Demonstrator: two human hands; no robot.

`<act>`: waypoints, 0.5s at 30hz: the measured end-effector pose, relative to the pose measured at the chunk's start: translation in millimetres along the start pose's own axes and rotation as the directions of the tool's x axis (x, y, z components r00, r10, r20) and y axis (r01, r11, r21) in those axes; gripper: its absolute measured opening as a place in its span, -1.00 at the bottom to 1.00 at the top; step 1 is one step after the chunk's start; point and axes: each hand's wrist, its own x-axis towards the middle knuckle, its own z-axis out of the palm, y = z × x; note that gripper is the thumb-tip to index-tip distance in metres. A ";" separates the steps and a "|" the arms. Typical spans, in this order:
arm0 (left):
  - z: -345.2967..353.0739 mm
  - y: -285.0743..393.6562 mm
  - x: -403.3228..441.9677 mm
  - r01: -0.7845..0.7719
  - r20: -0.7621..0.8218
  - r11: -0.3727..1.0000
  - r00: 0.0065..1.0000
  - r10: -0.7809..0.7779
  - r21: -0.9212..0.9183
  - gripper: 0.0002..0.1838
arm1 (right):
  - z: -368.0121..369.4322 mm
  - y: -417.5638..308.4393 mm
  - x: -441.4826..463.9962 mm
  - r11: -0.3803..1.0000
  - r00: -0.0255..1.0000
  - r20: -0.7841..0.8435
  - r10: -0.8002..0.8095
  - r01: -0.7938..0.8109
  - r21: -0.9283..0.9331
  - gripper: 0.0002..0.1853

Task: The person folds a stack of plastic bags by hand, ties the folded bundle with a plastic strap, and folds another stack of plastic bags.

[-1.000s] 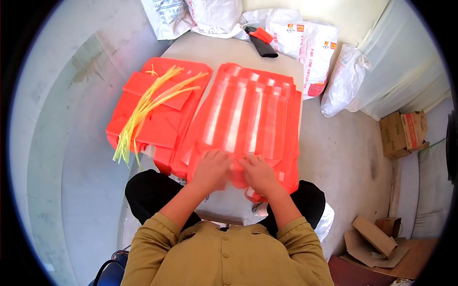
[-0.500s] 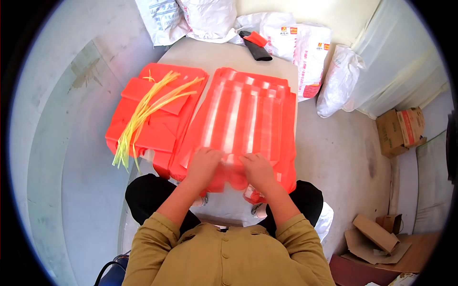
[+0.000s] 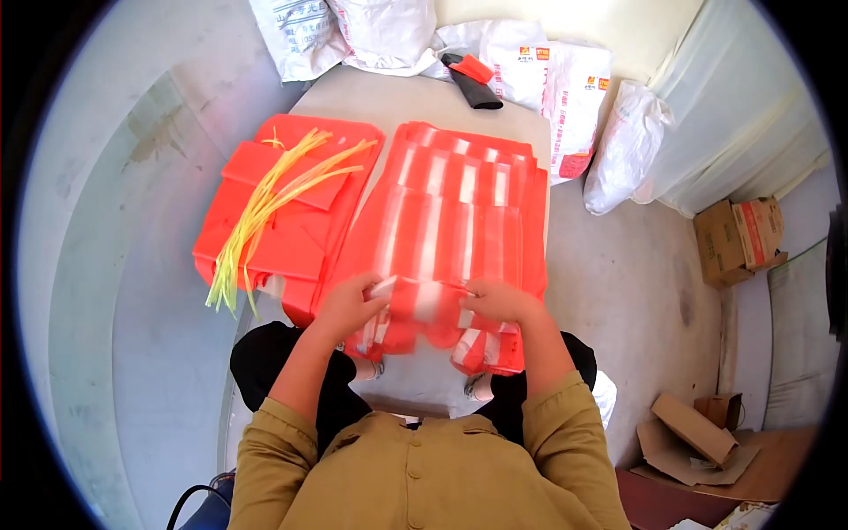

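Observation:
Red plastic bags (image 3: 428, 208) with whitish see-through stripes lie in a layered pile on the table in front of me. My left hand (image 3: 353, 305) pinches the left side of a folded-up strip at the pile's near end. At the right side of the same strip, my right hand (image 3: 499, 302) is closed with its fingertips on the plastic. Loose bag ends (image 3: 486, 349) hang over the near table edge, partly blurred. How many layers the fingers hold is hidden.
Left of the pile lies a stack of red plastic bags (image 3: 238, 190) with a bundle of yellow-green ties (image 3: 265, 208) on top. White sacks (image 3: 384, 31) line the back of the table (image 3: 362, 102). Cardboard boxes (image 3: 738, 238) stand at the right.
My hands have moved apart toward the two sides of the bag pile. The near part of the striped plastic is now turned up between them, with its white stripes showing.

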 end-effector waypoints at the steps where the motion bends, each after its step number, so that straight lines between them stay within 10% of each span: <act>1: 0.9 -1.8 1.0 0.014 -0.017 1.000 1.000 -0.014 -0.018 -0.68 | 0.3 6.4 8.1 1.000 0.999 -0.039 -0.023 0.023 -0.001 -0.58; 11: 10.1 -10.5 12.1 0.099 -0.135 0.995 0.986 -0.101 -0.020 -0.72 | -4.8 23.3 45.3 0.997 0.983 -0.170 -0.074 0.070 -0.032 -0.63; 15: 19.3 -27.5 17.9 0.118 -0.164 0.991 0.978 -0.127 -0.060 -0.75 | 12.5 45.7 28.0 0.963 0.885 -0.452 -0.113 0.209 0.168 -0.64</act>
